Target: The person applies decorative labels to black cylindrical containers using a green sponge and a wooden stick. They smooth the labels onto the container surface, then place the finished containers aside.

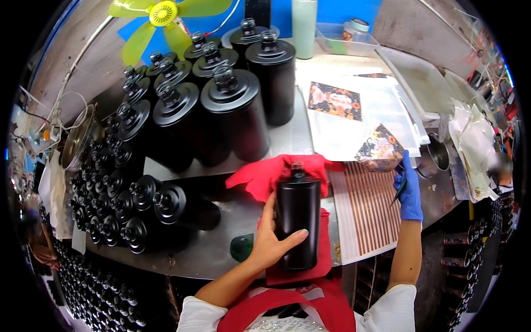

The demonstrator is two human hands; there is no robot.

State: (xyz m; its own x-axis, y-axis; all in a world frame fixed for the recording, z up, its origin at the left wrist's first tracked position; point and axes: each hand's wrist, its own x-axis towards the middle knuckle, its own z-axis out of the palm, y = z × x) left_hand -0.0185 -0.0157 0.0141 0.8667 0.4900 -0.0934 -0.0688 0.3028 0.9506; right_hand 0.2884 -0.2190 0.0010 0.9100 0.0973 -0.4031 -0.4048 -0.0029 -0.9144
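Observation:
A glossy black bottle (pixel 298 221) with a clear threaded neck stands in front of me on red cloth (pixel 260 180). My left hand (pixel 274 238), bare, is wrapped round its lower left side, thumb across the front. A blue glove covers my right hand (pixel 409 193), whose fingertips pinch the lower right edge of a dark floral decal (pixel 381 146), lifting it. A thin dark green blade-like piece (pixel 399 191) also sits in that hand. Under the decal lie white sheets (pixel 326 135) and a brown-striped sheet (pixel 365 221). Another floral decal (pixel 334 101) rests flat further back.
Large black bottles (pixel 238 110) crowd the table at back left, with smaller ones (pixel 99 199) beyond its left edge. A yellow-green fan (pixel 164 14) is behind them. A pale green tumbler (pixel 304 27), a tray (pixel 417 83) and a metal pot (pixel 434 156) stand at back right.

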